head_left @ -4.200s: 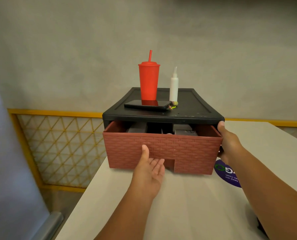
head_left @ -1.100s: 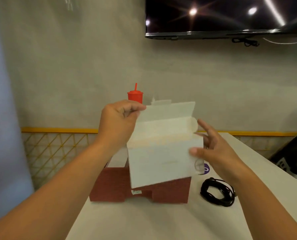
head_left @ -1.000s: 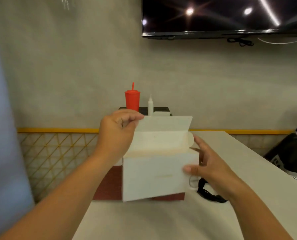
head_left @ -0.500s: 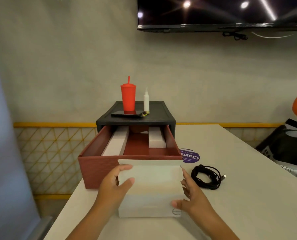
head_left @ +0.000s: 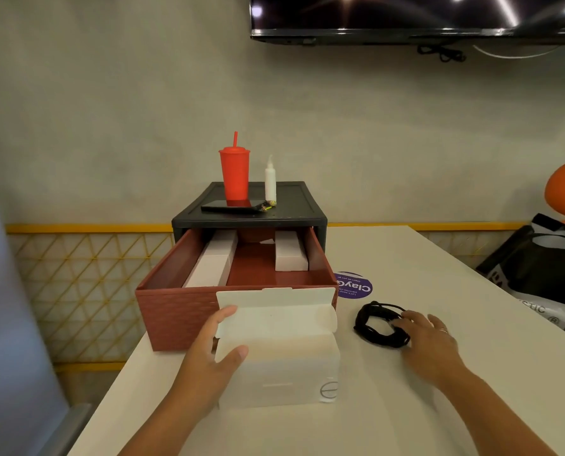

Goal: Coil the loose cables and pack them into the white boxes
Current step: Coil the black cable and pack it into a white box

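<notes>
White box (head_left: pixel 284 366) stood flap-open on the surface (head_left: pixel 406 258), light crushable card; left hand (head_left: pixel 208 360) clasped its left end. Coiled cable (head_left: pixel 373 327) lay just right, limp, likely springy; right hand (head_left: pixel 429 343), fingers spread, touched it. Best pinched across all loops.

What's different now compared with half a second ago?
The right hand let go of the box and moved right to the cable. The left hand still holds the box on the table; the drawer stays open.
</notes>
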